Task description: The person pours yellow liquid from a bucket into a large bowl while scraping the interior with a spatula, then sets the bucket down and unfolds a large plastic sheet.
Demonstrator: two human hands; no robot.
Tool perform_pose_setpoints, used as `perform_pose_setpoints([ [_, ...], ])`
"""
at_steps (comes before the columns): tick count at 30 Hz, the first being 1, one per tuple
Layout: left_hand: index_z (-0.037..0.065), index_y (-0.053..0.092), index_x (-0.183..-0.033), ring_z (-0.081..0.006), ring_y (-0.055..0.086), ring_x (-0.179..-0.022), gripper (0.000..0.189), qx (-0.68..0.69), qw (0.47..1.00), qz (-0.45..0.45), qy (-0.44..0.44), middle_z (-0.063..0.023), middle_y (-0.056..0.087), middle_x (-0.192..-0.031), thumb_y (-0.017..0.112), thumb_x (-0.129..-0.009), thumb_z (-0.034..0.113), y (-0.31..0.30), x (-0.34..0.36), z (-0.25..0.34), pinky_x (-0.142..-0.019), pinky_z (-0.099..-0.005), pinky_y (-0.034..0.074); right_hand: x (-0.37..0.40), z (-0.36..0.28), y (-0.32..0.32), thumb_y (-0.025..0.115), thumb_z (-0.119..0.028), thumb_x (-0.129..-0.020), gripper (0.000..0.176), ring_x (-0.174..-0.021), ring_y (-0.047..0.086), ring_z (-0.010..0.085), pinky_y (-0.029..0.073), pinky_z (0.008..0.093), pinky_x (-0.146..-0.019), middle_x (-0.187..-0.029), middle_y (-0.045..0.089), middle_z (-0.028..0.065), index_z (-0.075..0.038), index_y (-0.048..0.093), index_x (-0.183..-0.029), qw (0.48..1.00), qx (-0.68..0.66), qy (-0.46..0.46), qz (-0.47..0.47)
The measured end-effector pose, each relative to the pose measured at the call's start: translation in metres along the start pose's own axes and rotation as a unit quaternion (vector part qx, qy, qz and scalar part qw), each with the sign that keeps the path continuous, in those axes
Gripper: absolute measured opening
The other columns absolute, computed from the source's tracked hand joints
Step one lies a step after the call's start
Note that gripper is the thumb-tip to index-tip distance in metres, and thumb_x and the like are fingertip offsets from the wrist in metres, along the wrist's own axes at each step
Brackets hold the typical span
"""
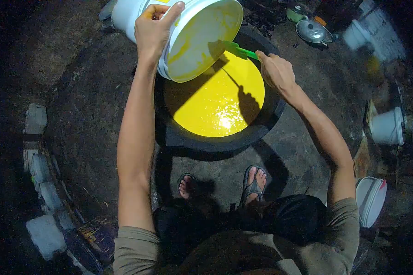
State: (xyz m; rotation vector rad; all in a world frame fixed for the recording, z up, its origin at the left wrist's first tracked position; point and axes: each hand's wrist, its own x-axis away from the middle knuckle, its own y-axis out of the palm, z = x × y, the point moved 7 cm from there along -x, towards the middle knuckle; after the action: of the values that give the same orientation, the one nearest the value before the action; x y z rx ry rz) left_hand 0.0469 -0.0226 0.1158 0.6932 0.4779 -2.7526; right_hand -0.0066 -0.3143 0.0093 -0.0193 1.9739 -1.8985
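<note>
Photographed from above over a rough, dark floor (94,91), with a broad round vessel (215,145) set down just ahead of the feet, apparently to bring its whole opening within reach of both arms. Filled with glossy yellow liquid (202,110), lit by a hard bright glare and crossed by the shadow of an arm. Held above the far left part of that pool, a white bucket (129,18), tipped on its side with mouth turned toward the liquid, seemingly to keep any drips inside the dark rim and the yellow-streaked inner wall open to view. Left to the right-hand edge of the scene, white pails (387,127), well apart from the vessel; farther off, near the top, a lidded pot (313,31). Planted at the near side, sandalled feet (253,183), spaced apart, likely for balance under raised arms. Kept apart, both hands closed: the left hand (151,34) clamped on the bucket near its mouth, thumb at the rim, to steady the tilt; the right hand (277,75) around the end of a green scraper (246,53), with blade angled into the bucket's mouth, to meet the coated wall from the open side.
</note>
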Motion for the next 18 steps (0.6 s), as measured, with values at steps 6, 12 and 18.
perform_pose_setpoints([
  [6, 0.002, 0.069, -0.08, -0.0074, 0.056, -0.064, 0.034, 0.061, 0.997, -0.006, -0.036, -0.0021, 0.064, -0.074, 0.083, -0.077, 0.032, 0.004, -0.006, -0.016, -0.058, -0.0218, 0.045, -0.001, -0.018, 0.024, 0.051, -0.011, -0.085, 0.03, -0.073, 0.067, 0.0382, 0.051, 0.0499, -0.059, -0.074, 0.065, 0.0208, -0.006, 0.063, -0.112, 0.999, -0.023, -0.024, -0.012],
  [12, 0.001, 0.069, -0.08, -0.0067, 0.055, -0.063, 0.032, 0.083, 0.996, -0.009, -0.042, -0.0027, 0.064, -0.073, 0.083, -0.077, 0.029, 0.005, 0.004, -0.013, -0.057, -0.021, 0.045, 0.005, -0.041, 0.036, 0.051, -0.01, -0.083, 0.031, -0.077, 0.067, 0.0392, 0.053, 0.0494, -0.067, -0.083, 0.068, 0.0232, -0.007, 0.069, -0.109, 0.988, -0.13, -0.001, -0.087],
  [18, 0.001, 0.069, -0.079, -0.0049, 0.051, -0.061, 0.035, 0.049, 0.999, 0.0, -0.017, 0.0026, 0.059, -0.068, 0.086, -0.073, 0.032, 0.005, 0.0, -0.024, -0.057, -0.0191, 0.04, 0.016, -0.051, 0.07, 0.052, -0.015, -0.087, 0.032, -0.079, 0.069, 0.0347, 0.053, 0.0461, -0.074, -0.087, 0.069, 0.0224, -0.005, 0.07, -0.112, 0.912, -0.358, 0.043, -0.197],
])
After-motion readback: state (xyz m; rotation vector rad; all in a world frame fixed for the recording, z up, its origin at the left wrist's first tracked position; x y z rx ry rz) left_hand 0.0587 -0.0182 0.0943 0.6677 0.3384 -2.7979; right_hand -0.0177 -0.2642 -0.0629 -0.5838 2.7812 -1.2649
